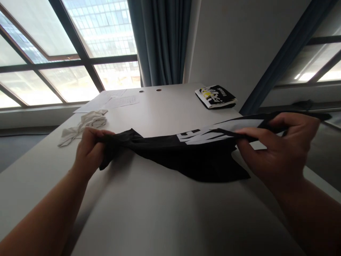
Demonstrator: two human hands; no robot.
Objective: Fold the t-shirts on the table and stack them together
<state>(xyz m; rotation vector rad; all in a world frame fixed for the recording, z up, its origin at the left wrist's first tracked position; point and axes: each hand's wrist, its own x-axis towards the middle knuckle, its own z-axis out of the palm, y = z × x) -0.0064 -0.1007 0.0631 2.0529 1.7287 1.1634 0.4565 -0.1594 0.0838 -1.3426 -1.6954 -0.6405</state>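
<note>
A black cloth garment with a white print, perhaps a T-shirt (pixel 202 160), is stretched between my two hands above the white table (pixel 165 220). My left hand (pixel 92 151) pinches its left end, where the fabric bunches and a short corner hangs down. On the other side, my right hand (pixel 279 145) grips the edge between thumb and fingers, and some cloth extends past the knuckles to the right. The middle sags in a loose fold, with the white print along its upper part. How the rest of the garment is layered cannot be seen.
A crumpled off-white cloth (pixel 85 126) lies left on the table, near printed papers (pixel 124 101). A folded black garment with white and yellow print (pixel 215 96) rests at the far right. Two round holes mark the far edge, before a blue curtain (pixel 162 42) and windows.
</note>
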